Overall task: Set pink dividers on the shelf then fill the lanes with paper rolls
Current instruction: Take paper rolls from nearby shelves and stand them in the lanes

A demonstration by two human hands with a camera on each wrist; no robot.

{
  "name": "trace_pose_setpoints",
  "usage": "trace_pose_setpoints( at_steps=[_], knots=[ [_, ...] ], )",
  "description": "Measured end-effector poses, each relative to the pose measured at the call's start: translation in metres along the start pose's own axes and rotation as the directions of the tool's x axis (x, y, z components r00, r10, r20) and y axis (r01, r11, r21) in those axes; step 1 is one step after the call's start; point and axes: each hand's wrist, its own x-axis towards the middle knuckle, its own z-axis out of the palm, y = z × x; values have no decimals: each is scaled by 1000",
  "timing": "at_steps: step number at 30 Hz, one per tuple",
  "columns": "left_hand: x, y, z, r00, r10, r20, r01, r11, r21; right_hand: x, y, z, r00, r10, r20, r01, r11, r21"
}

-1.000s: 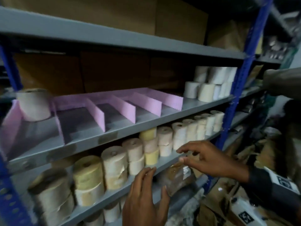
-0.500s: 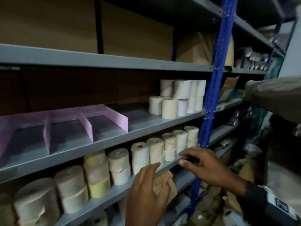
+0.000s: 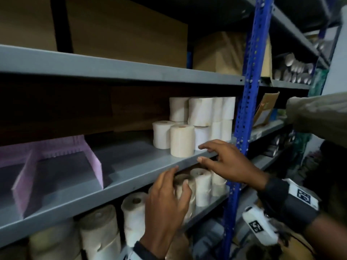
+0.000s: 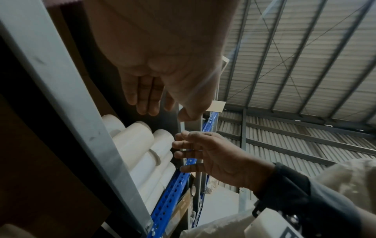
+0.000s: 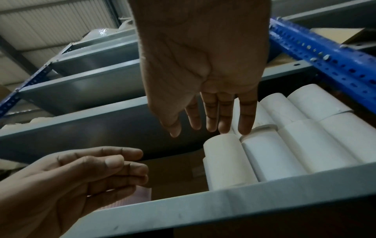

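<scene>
Pink dividers (image 3: 56, 166) stand on the grey middle shelf (image 3: 142, 177) at the left, forming bare lanes. A stack of white paper rolls (image 3: 197, 124) sits at the shelf's right end by the blue upright (image 3: 244, 109). My right hand (image 3: 221, 160) reaches toward the nearest roll (image 3: 182, 140), fingers spread and holding nothing; in the right wrist view the right hand (image 5: 211, 116) has its fingertips just short of the rolls (image 5: 274, 145). My left hand (image 3: 169, 196) hovers lower, in front of the shelf edge, fingers relaxed and empty. In the left wrist view that hand (image 4: 146, 96) is also empty.
More rolls (image 3: 131, 218) line the shelf below, partly behind my left hand. Cardboard boxes (image 3: 122, 34) fill the top shelf. A neighbouring rack at the right holds tubes (image 3: 294, 70) and a tilted carton (image 3: 266, 109). Another person's sleeve (image 3: 319, 111) juts in at the right.
The view has swung right along the shelf, so the dividers slid to the left edge. Both hands rose from the lower shelf toward the white rolls; the right hand now reaches the middle shelf.
</scene>
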Motion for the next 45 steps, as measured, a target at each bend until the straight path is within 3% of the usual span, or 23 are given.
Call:
trace_pose_setpoints(
  at_steps=[4,11,16,20,27,33,36,40,45],
  knots=[
    [51,-22,38,999,-29,-37,30,999,45,57,28,1,998,-56,20,58,993,-106],
    [120,-48,76,985,-157,75,136,964,229,128,40,12,980,-167,107,186,961,-204],
    [139,-54,88,974,-205,95,165,931,325,154,41,21,943,-181,281,263,920,-291],
    [140,-51,93,976,-202,83,159,918,363,161,40,21,922,-213,323,298,923,-244],
    [132,-44,88,987,-155,44,132,935,331,138,30,2,939,-235,250,254,966,-46],
    [104,-26,73,992,-130,-4,130,990,-49,101,2,-43,944,-282,173,270,959,89],
    [77,-11,59,990,-107,-89,93,983,-156,72,-18,-58,933,-310,185,292,949,119],
    [30,7,35,985,-114,-130,92,983,-159,30,-44,-60,941,-305,150,286,949,132],
    [-45,21,-10,977,-136,-163,98,970,-222,-29,-76,-49,924,-298,240,242,941,236]
  ],
)
